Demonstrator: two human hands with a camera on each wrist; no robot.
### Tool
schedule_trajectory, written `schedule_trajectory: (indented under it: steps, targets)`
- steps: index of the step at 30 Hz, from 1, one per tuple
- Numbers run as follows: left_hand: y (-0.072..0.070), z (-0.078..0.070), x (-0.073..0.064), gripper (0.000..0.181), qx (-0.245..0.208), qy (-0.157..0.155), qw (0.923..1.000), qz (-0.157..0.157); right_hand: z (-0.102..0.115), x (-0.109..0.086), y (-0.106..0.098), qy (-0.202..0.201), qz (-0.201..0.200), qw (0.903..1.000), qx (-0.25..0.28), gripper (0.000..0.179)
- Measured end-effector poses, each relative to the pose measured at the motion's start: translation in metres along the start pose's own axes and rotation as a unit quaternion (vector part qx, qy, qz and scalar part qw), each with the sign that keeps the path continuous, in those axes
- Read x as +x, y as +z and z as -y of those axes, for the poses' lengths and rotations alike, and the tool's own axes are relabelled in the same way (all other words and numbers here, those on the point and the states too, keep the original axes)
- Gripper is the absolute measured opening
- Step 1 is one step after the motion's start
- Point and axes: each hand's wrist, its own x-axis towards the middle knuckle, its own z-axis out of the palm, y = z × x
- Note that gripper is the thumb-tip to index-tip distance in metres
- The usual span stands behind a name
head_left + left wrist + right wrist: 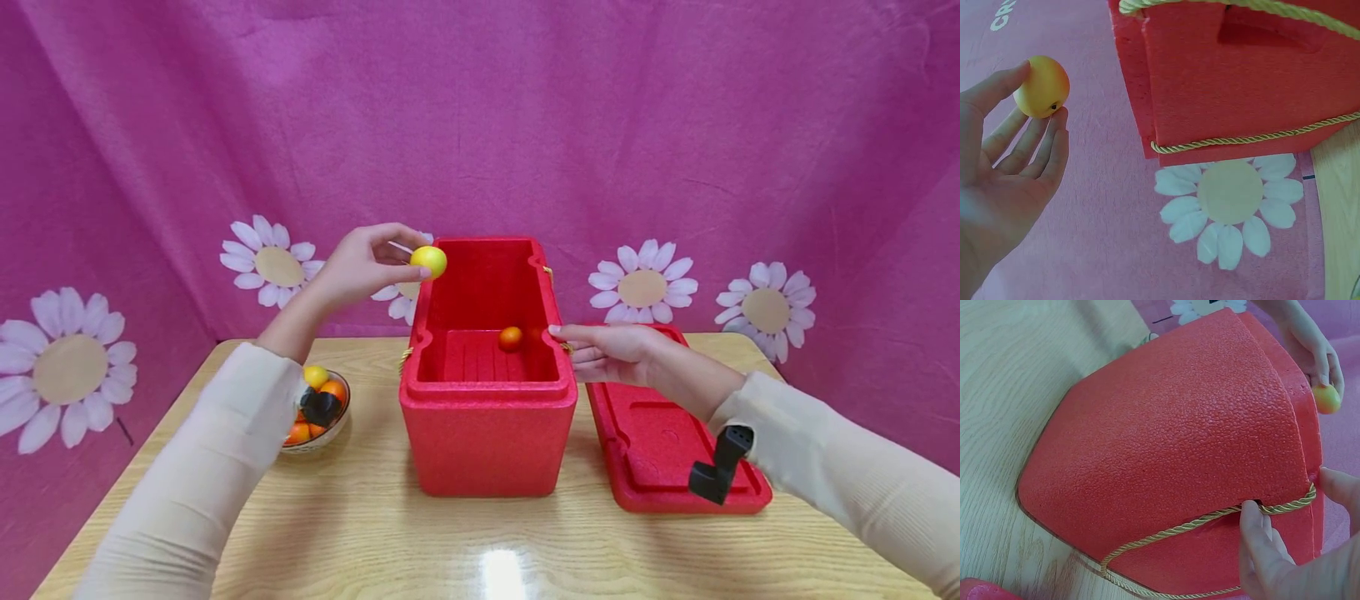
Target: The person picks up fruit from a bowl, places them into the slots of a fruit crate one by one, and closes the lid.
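Note:
My left hand [367,265] pinches a small round yellow fruit [428,262] between thumb and fingertips, above the left rim of a red foam box [489,450]. A dark spot shows on the yellow fruit [1042,86] in the left wrist view. Inside the open box lies an orange-red fruit [510,339] near the right wall. At the box's right side is my right hand [618,352], its thumb on the rim and its fairly straight fingers touching the outer wall beside a gold cord [1191,523].
A patterned bowl [330,433] of orange and yellow fruit stands left of the box, partly hidden by my left forearm. The red lid [667,442] lies on the wooden table [360,533] at right. A purple curtain [480,125] with daisies hangs behind.

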Motion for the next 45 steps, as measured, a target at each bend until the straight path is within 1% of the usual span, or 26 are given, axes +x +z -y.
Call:
schedule_trajectory:
  steps: [3, 8, 13, 18, 20, 25, 27, 31, 38, 40, 42, 45]
  targets:
    - [0.002, -0.006, 0.009, 0.035, 0.007, 0.005, 0.9999, 0.007, 0.000, 0.000, 0.000, 0.002, -0.006, 1.0000, 0.000, 0.058]
    - [0.007, -0.018, 0.026, 0.033, 0.031, 0.017, 0.9989, 0.030, 0.000, -0.001, 0.000, 0.006, -0.013, 0.9999, 0.002, 0.059]
    - [0.010, -0.033, 0.041, 0.034, 0.033, 0.010, 0.9979, 0.056, 0.001, -0.002, 0.000, 0.008, -0.016, 0.9998, 0.005, 0.052]
    - [0.014, -0.047, 0.053, 0.035, 0.030, 0.004, 0.9973, 0.068, 0.000, -0.005, -0.001, 0.010, -0.021, 0.9997, 0.003, 0.050]
    - [0.017, -0.052, 0.057, 0.034, 0.020, 0.005, 0.9974, 0.069, -0.001, -0.006, -0.002, 0.007, -0.010, 0.9999, 0.001, 0.048]
    - [0.025, -0.060, 0.070, 0.033, -0.028, 0.000, 0.9972, 0.069, -0.003, -0.009, -0.006, -0.004, 0.018, 0.9998, 0.006, 0.040]
    - [0.028, -0.062, 0.074, 0.034, -0.045, -0.005, 0.9969, 0.064, -0.003, -0.010, -0.006, -0.002, 0.009, 0.9999, 0.008, 0.037]
    - [0.033, -0.063, 0.082, 0.034, -0.070, -0.017, 0.9957, 0.058, -0.002, -0.013, -0.005, 0.002, -0.013, 0.9999, 0.006, 0.031]
    - [0.043, -0.054, 0.092, 0.037, -0.119, -0.050, 0.9902, 0.053, -0.002, -0.012, -0.005, 0.007, -0.018, 0.9998, 0.001, 0.047]
    - [0.046, -0.051, 0.094, 0.039, -0.126, -0.064, 0.9885, 0.054, -0.004, -0.012, -0.004, 0.008, -0.015, 0.9999, -0.002, 0.048]
    - [0.048, -0.048, 0.093, 0.041, -0.125, -0.082, 0.9872, 0.056, -0.005, -0.011, -0.002, 0.009, -0.011, 0.9999, -0.003, 0.049]
    - [0.052, -0.045, 0.092, 0.041, -0.120, -0.100, 0.9859, 0.060, -0.007, -0.011, 0.001, 0.012, -0.014, 0.9998, 0.000, 0.053]
